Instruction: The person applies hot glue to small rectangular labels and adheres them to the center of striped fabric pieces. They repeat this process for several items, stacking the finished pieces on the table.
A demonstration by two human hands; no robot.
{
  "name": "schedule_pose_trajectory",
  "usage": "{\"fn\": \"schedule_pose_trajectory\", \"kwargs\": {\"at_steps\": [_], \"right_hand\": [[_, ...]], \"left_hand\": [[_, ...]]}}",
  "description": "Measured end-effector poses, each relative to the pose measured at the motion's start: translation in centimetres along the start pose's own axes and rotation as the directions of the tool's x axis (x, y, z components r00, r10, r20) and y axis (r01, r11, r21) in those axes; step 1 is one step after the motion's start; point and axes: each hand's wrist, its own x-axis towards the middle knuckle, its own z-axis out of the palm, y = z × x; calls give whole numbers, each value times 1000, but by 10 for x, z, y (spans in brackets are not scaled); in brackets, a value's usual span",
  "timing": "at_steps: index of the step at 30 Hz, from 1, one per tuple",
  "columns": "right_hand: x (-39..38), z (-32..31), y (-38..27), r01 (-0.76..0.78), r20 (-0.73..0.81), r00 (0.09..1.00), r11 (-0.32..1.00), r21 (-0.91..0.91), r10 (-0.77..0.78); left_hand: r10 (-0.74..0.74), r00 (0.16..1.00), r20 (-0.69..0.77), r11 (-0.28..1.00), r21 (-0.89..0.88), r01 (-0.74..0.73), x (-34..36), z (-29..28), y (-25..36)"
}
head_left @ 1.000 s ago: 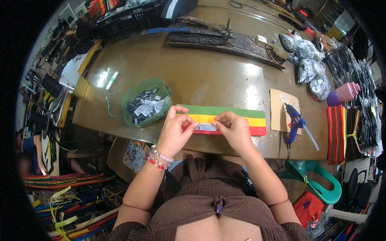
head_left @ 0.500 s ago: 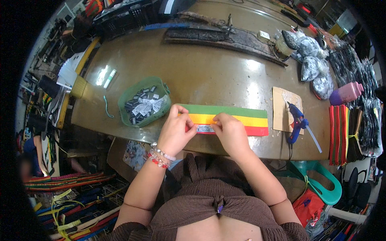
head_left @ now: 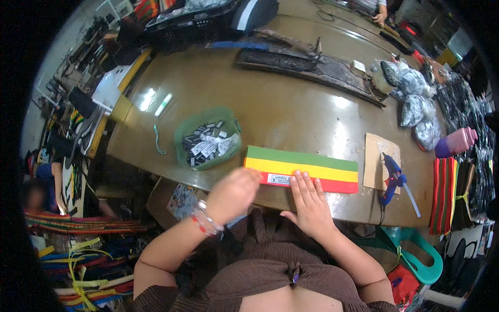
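A flat woven strip (head_left: 332, 165) in green, yellow and red stripes lies along the table's near edge. On its red stripe sits a small white printed label (head_left: 278, 179). My right hand (head_left: 312, 204) rests flat over the strip's near edge beside the label, fingers stretched out and thumb apart. At the strip's left end is my left hand (head_left: 234, 191), its fingers curled together and a little blurred; whether they grip anything is hidden. Left of the strip, a green plastic basket (head_left: 235, 150) holds many small black and white labels (head_left: 208, 143).
Right of the strip, a blue glue gun (head_left: 392, 179) with a clear stick lies on a cardboard piece (head_left: 373, 156). A pink-purple bottle (head_left: 457, 142) and plastic-wrapped bundles (head_left: 413, 109) stand farther right. A dark board (head_left: 312, 73) crosses the back. Another person's hand (head_left: 380, 18) shows at the far edge.
My left hand has drawn back from the label to the strip's left end. My right hand has gone from pinching beside the label to lying flat. The view has shifted.
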Motion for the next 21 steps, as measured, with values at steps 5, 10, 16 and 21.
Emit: {"fn": "schedule_pose_trajectory", "kwargs": {"at_steps": [5,10,16,21], "right_hand": [[-2,13,7,64,-172,983,997,33,-58],[-7,24,9,91,-237,968,996,9,-86],[-10,42,17,189,-453,876,982,11,-163],[-12,43,18,209,-460,873,977,48,-164]], "left_hand": [[-257,950,-178,963,-124,237,60,-16,-106],[-418,904,93,882,277,380,73,31,-154],[-392,912,121,919,2,395,75,16,-139],[-435,899,53,891,173,421,70,-9,-107]]}}
